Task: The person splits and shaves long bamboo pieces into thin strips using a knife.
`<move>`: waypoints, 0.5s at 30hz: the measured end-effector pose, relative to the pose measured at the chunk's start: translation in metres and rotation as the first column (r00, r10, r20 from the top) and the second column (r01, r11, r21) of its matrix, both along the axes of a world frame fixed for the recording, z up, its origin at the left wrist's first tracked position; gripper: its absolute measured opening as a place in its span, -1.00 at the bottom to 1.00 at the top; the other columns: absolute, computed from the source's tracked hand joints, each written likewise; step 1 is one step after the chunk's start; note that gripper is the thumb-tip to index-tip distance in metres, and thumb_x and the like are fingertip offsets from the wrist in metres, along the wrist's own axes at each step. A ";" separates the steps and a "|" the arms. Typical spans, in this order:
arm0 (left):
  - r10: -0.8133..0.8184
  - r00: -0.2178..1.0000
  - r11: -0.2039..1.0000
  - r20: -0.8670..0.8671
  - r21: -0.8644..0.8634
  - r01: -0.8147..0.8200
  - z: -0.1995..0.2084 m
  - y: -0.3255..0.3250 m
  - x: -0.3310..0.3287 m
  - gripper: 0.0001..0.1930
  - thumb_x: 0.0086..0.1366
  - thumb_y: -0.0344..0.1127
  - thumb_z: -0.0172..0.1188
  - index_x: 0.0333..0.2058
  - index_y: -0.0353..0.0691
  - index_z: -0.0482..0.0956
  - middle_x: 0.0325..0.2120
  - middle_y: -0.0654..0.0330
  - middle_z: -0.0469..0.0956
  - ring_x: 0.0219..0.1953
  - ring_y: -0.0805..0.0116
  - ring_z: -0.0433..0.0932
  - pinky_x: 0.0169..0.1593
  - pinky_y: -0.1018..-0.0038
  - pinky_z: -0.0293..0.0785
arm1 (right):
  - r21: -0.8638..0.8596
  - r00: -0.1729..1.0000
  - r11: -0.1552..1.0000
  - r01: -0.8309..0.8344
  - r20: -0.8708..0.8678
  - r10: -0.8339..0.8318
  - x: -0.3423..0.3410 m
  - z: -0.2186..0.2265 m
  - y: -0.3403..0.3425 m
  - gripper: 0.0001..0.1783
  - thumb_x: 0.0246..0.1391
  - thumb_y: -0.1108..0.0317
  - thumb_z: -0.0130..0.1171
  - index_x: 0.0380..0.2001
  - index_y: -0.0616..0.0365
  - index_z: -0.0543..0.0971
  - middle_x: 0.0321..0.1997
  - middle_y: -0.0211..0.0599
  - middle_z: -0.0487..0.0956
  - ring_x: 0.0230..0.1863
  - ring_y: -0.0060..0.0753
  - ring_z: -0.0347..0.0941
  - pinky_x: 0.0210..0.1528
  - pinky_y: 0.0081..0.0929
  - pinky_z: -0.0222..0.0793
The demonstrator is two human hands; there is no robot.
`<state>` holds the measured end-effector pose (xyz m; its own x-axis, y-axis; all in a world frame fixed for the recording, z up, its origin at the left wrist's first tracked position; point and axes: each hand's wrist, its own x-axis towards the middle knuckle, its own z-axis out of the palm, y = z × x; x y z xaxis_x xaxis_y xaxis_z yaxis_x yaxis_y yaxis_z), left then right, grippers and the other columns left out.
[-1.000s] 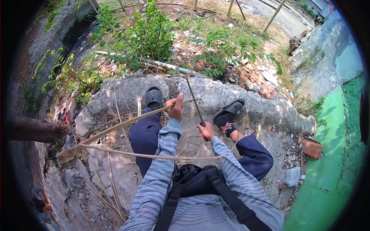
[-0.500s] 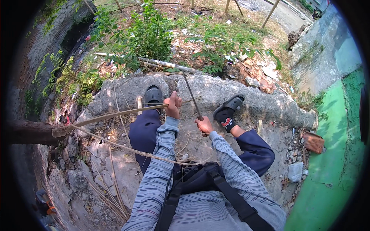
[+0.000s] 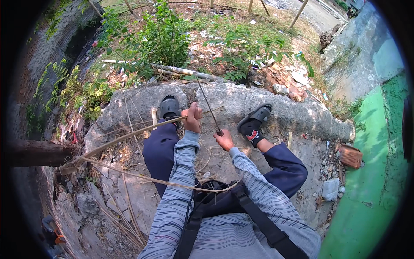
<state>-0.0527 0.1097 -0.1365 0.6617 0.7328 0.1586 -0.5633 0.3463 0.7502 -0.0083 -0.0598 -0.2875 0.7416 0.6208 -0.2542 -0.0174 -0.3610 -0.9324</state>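
My left hand (image 3: pixel 192 117) is closed round a long pale strip of split bamboo (image 3: pixel 125 139), which runs down to the left. At the strip's far left end a thinner split length (image 3: pixel 144 177) branches off and curves back across my left forearm to my lap. My right hand (image 3: pixel 224 140) grips the handle of a knife (image 3: pixel 208 102) with a long, narrow, dark blade. The blade points away from me, slants a little left and passes to the right of my left hand. Its edge cannot be made out.
A dark log (image 3: pixel 41 153) juts in from the left, close to the strip's end. My sandalled feet rest on a rough concrete ledge (image 3: pixel 215 97). Several thin strips (image 3: pixel 129 211) lie on the ground at lower left. A green wall (image 3: pixel 366 172) and a broken brick (image 3: pixel 350 156) are at right.
The strip's left end has dropped from over the log to just below it. My right hand and the knife have shifted slightly left, while my left hand stays nearly still.
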 end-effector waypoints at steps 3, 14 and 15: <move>0.000 1.000 1.000 0.020 -0.030 0.000 0.001 -0.002 0.006 -0.44 0.43 -0.33 0.02 -0.77 -0.06 0.03 -0.82 0.42 -0.06 -0.76 0.56 -0.14 -0.59 0.44 -0.16 | -0.023 0.994 0.997 0.068 -0.088 -0.070 0.018 -0.020 -0.007 -0.75 0.04 0.28 0.24 -0.59 0.18 0.49 -0.76 -0.44 0.36 -0.81 -0.55 0.23 -0.74 -0.48 0.09; 0.047 0.999 0.998 -0.017 -0.046 -0.048 0.001 0.006 0.004 -0.43 0.43 -0.32 -0.02 -0.81 -0.08 0.04 -0.83 0.40 -0.08 -0.76 0.56 -0.15 -0.60 0.41 -0.18 | -0.080 0.999 0.996 -0.032 0.037 0.035 0.022 -0.017 -0.014 -0.77 0.01 0.29 0.22 -0.59 0.19 0.50 -0.77 -0.44 0.37 -0.79 -0.52 0.26 -0.71 -0.44 0.15; 0.068 0.996 0.996 -0.049 -0.055 -0.071 0.004 0.003 0.005 -0.43 0.43 -0.32 -0.01 -0.80 -0.08 0.04 -0.83 0.40 -0.08 -0.76 0.56 -0.15 -0.60 0.42 -0.18 | -0.134 0.989 0.990 0.034 -0.142 -0.053 0.028 -0.020 -0.018 -0.78 0.00 0.30 0.22 -0.59 0.19 0.49 -0.77 -0.43 0.36 -0.79 -0.51 0.27 -0.72 -0.43 0.16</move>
